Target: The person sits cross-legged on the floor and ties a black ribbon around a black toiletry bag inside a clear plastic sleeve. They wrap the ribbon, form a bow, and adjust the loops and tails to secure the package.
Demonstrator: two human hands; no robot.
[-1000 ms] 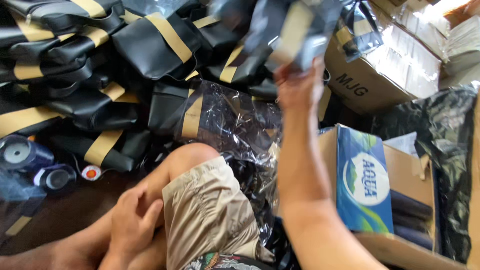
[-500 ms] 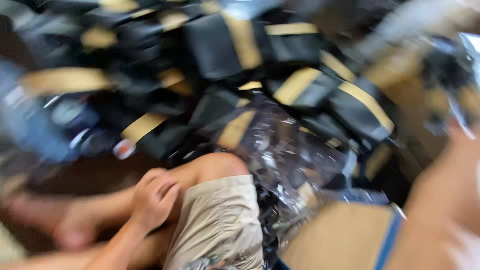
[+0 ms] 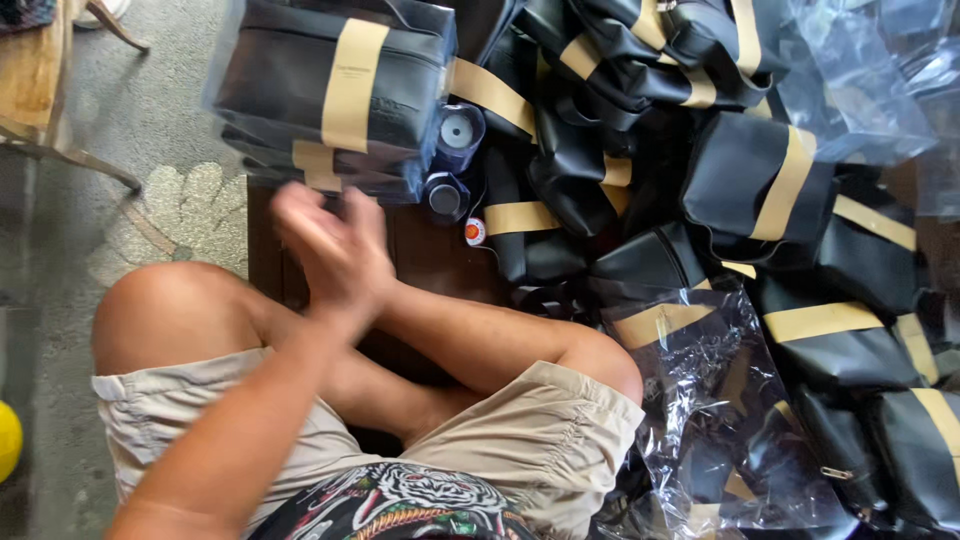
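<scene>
My left hand (image 3: 335,250) is raised over my crossed legs, blurred by motion, its fingers apart and nothing in it. Just beyond it stands a stack of black pouches with tan bands (image 3: 330,100), wrapped in clear plastic. My right hand is out of view. A big pile of loose black pouches with tan bands (image 3: 760,180) fills the right side. By my right knee lies a clear plastic bag (image 3: 720,400) with a pouch inside.
Two blue cylindrical containers (image 3: 458,135) and a small red and white cap (image 3: 475,232) lie between the stack and the pile. A wooden furniture leg (image 3: 70,155) stands at the upper left, and a yellow ball (image 3: 6,440) sits at the left edge.
The view has swung left and down. My right arm, raised with a bagged pouch, has left the view. My left hand has lifted off my leg towards the wrapped stack.
</scene>
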